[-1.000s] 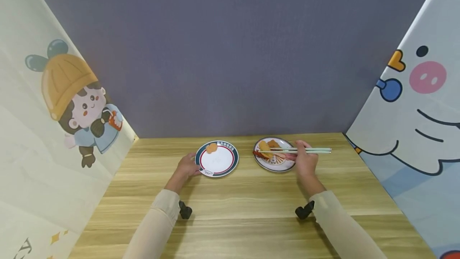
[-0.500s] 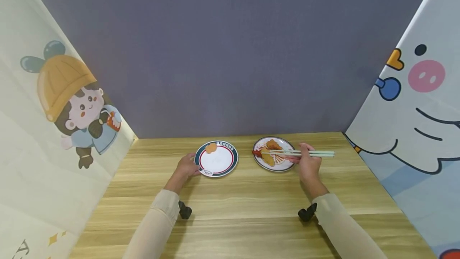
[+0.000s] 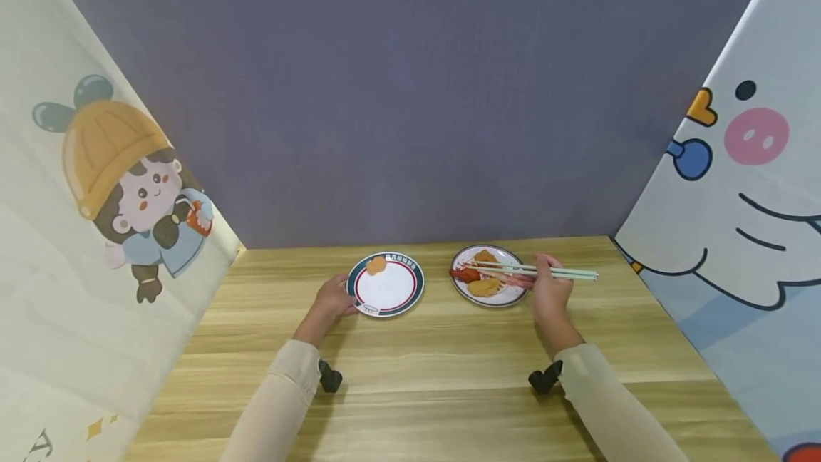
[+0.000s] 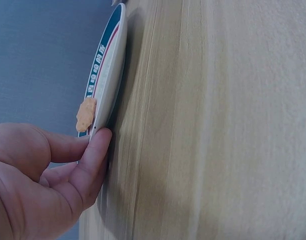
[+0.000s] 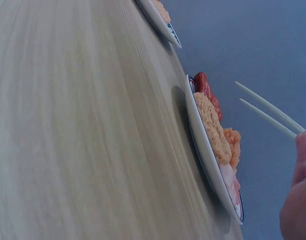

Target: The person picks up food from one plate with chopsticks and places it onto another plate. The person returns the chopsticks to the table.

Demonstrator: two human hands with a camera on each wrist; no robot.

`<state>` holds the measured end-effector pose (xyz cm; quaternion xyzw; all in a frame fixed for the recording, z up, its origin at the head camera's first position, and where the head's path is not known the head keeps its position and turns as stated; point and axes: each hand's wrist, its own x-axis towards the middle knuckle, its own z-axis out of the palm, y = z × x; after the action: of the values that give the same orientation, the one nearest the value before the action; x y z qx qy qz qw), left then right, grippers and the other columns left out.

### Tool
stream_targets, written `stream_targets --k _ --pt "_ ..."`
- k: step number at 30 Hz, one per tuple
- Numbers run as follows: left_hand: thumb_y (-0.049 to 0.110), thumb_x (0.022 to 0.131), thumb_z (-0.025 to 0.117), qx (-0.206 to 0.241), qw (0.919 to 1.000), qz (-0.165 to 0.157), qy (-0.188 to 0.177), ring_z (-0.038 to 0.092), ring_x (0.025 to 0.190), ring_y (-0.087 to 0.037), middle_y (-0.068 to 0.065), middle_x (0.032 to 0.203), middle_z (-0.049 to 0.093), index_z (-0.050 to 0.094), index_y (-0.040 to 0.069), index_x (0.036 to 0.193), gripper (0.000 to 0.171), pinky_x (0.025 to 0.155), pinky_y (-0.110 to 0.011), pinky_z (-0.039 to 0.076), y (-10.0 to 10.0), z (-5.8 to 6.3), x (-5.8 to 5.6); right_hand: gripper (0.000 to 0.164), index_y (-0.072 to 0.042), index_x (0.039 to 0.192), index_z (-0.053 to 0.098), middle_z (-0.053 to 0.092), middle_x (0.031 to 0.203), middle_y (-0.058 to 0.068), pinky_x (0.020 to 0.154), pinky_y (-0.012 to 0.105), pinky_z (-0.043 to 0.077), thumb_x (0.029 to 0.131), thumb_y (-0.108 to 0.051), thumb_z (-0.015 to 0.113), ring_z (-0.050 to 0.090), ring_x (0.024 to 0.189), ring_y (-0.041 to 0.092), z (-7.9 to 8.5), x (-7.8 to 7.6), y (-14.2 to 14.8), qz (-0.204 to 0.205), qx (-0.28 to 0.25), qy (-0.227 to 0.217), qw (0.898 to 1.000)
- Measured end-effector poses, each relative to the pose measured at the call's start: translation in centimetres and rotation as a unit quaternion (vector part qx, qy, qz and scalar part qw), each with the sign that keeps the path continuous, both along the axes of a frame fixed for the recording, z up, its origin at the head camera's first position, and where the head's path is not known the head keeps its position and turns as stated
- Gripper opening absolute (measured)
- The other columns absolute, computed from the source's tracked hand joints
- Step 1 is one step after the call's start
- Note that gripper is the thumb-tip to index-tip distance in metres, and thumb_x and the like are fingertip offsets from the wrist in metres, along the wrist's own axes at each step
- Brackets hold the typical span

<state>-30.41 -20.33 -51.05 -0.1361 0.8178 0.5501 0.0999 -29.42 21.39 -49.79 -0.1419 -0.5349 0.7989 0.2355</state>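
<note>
My left hand pinches the left edge of a white plate with a teal and red rim, thumb on top and fingers beneath. One orange, lumpy piece of food lies near that plate's far rim. My right hand grips pale green chopsticks over a second white plate. The chopstick tips stand apart, with nothing between them, above the food. On this plate lie a glossy red piece, a long golden fried piece, an orange crumbed piece and a pinkish piece.
Both plates stand side by side near the back of a wooden table, before a grey-blue wall panel. Printed cartoon panels flank the table at left and right. Black wrist cameras hang below both cuffs.
The golden fried piece has shifted to the near side of the right plate, away from the chopsticks. The chopstick tips have risen toward the far side. The left hand has stayed on its plate.
</note>
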Motion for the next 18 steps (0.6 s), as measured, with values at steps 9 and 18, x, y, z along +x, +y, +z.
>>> stream_targets --k 9,18 --pt "-0.016 0.084 0.058 -0.003 1.0000 -0.001 0.002 0.068 0.083 -0.021 -0.033 0.136 0.056 0.036 0.001 0.155 0.076 0.066 -0.026 0.065 -0.1 0.1 0.1 0.015 -0.010 0.102 0.068 0.068 0.085 0.010 0.050 0.027 0.062 0.103 -0.022 0.060 0.071 0.054 0.016 0.2 -0.3 -1.7 0.013 0.004 -0.012 1.000" --pt "-0.015 0.086 0.058 0.003 1.0000 0.006 -0.003 0.068 0.086 -0.023 -0.033 0.139 0.055 0.037 0.002 0.155 0.075 0.068 -0.028 0.065 0.0 0.5 0.3 0.020 -0.005 0.109 0.066 0.070 0.084 0.010 0.049 0.023 0.060 0.103 -0.023 0.059 0.070 0.054 0.012 0.8 -0.9 -4.0 0.039 0.027 -0.017 0.999"
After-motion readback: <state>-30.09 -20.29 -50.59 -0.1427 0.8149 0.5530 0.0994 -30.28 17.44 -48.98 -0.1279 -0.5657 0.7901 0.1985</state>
